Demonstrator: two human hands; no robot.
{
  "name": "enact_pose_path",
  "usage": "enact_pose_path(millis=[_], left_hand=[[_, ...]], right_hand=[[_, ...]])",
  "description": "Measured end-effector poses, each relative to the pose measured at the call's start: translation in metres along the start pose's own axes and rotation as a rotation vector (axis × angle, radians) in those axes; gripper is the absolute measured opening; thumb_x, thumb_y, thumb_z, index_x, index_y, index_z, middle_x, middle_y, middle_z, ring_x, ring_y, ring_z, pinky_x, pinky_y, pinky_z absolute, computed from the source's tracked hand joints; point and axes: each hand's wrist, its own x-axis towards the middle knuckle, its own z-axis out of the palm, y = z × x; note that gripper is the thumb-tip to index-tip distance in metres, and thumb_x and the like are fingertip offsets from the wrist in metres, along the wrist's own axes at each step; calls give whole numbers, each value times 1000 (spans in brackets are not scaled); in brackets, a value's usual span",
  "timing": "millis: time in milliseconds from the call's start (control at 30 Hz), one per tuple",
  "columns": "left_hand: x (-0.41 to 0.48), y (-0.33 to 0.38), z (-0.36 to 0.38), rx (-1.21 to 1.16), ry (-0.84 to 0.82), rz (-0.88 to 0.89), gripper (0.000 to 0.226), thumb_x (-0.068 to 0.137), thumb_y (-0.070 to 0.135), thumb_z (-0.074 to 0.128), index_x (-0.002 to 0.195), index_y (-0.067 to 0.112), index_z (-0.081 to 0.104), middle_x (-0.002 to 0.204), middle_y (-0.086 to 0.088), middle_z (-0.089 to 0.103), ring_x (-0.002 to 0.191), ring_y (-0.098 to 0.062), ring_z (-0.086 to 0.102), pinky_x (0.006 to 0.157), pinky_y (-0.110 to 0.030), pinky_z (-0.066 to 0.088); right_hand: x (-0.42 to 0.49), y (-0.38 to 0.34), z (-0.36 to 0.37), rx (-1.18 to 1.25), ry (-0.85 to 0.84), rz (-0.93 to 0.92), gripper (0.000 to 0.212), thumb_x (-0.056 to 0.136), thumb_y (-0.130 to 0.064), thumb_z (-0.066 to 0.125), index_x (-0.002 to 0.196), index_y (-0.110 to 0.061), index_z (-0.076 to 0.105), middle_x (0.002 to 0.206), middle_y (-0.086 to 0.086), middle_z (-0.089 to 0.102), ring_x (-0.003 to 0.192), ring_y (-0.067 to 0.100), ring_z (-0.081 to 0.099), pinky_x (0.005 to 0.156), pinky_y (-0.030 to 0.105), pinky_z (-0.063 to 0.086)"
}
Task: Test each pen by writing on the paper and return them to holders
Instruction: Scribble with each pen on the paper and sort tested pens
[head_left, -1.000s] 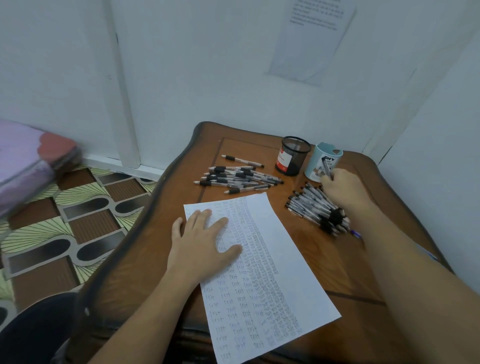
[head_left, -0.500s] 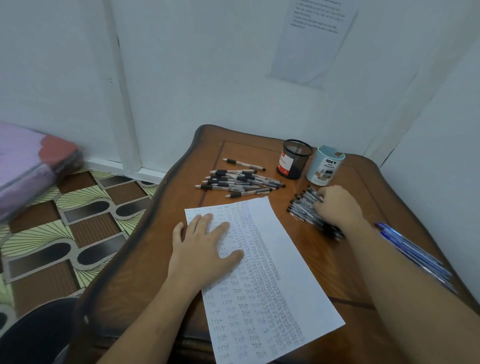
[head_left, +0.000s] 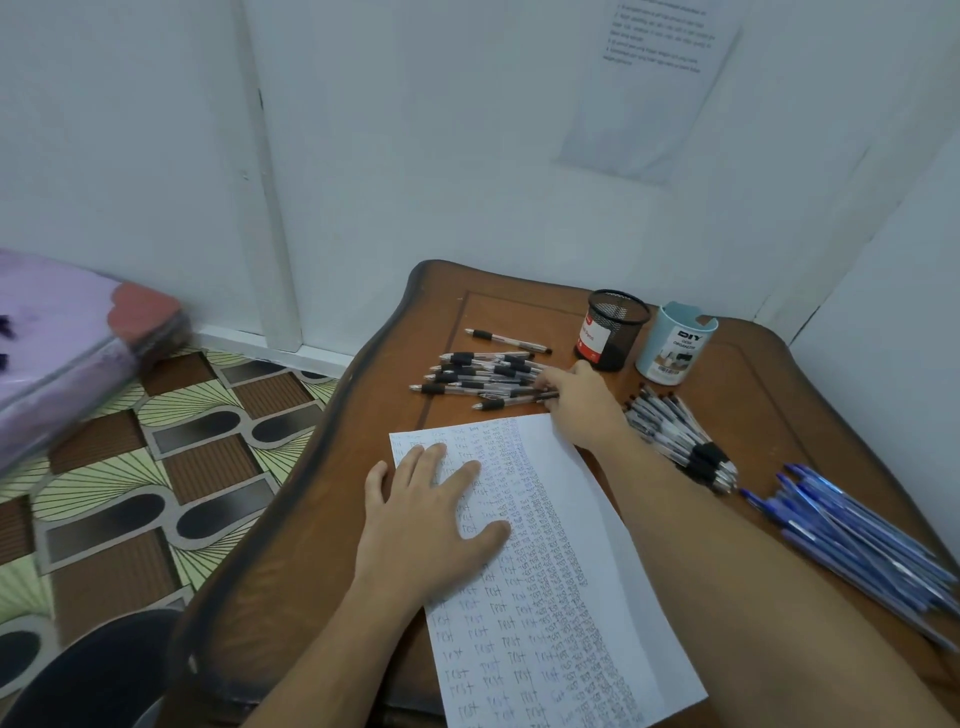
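Observation:
A white paper covered in handwritten words lies on the wooden table. My left hand rests flat on the paper's left part, fingers spread. My right hand reaches over the paper's top edge to a loose pile of black-grip pens and its fingertips touch the pens' right ends; whether it pinches one is hidden. A black mesh holder and a light-blue holder stand at the back, both looking empty from here.
Right of my right wrist lies a second heap of black-grip pens. A pile of blue pens sits near the table's right edge. One pen lies apart behind the left pile. Patterned floor and a purple bundle are at left.
My right hand left the light-blue holder, passed over the right heap of pens and now reaches left to the other pile. My left hand stayed on the paper.

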Motion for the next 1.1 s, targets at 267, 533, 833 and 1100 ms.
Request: enact_pose_path(millis=[267, 533, 833, 1100], left_hand=[[-1, 0, 0, -1, -5, 4, 75, 85, 82, 27, 152, 48, 21, 166, 9, 4, 152, -13, -6, 117, -49, -15], [-3, 2, -3, 7, -8, 2, 75, 86, 81, 27, 152, 46, 21, 166, 8, 5, 152, -14, -5, 118, -50, -14], [-4, 2, -3, 3, 6, 8, 74, 86, 80, 28, 152, 46, 24, 165, 8, 7, 152, -14, -2, 118, -51, -10], [-5, 4, -4, 35, -14, -1, 75, 86, 81, 25, 152, 46, 21, 166, 8, 6, 152, -15, -2, 120, -52, -7]], right_hand=[[-2, 5, -3, -103, -20, -83, 24, 103, -15, 52, 126, -20, 57, 125, 7, 61, 114, 24, 50, 97, 40, 48], [-7, 15, -26, -126, -122, -59, 20, 100, -20, 59, 116, -14, 69, 117, 9, 60, 107, 24, 53, 94, 39, 50], [-54, -3, -77, 1404, 105, 248, 6, 99, -15, 61, 101, -10, 59, 98, 7, 72, 81, 17, 68, 74, 36, 54], [-111, -31, -65, 1764, 191, 286, 25, 109, -29, 38, 123, -44, 51, 60, 1, 49, 47, 12, 33, 43, 23, 28]])
